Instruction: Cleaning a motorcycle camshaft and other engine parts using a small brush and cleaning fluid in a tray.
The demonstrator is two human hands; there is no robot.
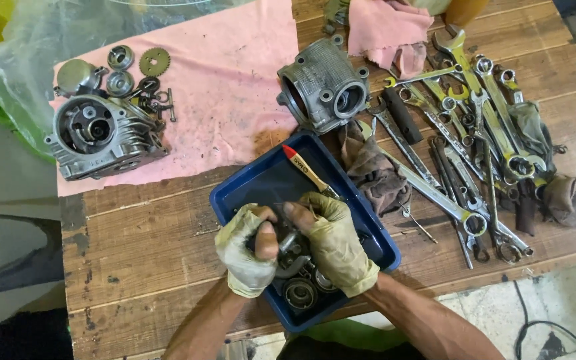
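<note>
From where I stood, the left hand [245, 257] and the right hand [335, 241], both in grimy fingerless gloves, were closed together around a small metal part [290, 245] over the blue tray [245, 187], a brush [308, 170] resting beside them. The cylinder head [101, 137], gear [155, 61] and caps [120, 70] on the pink cloth [228, 87] looked already cleaned, I judged. Several rings [300, 292] in the tray and the cylinder block [321, 83] seemed left to do.

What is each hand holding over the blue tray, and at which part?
Both hands, left hand and right hand, grip one small metal part from opposite sides; the exact grip places are hidden.
</note>
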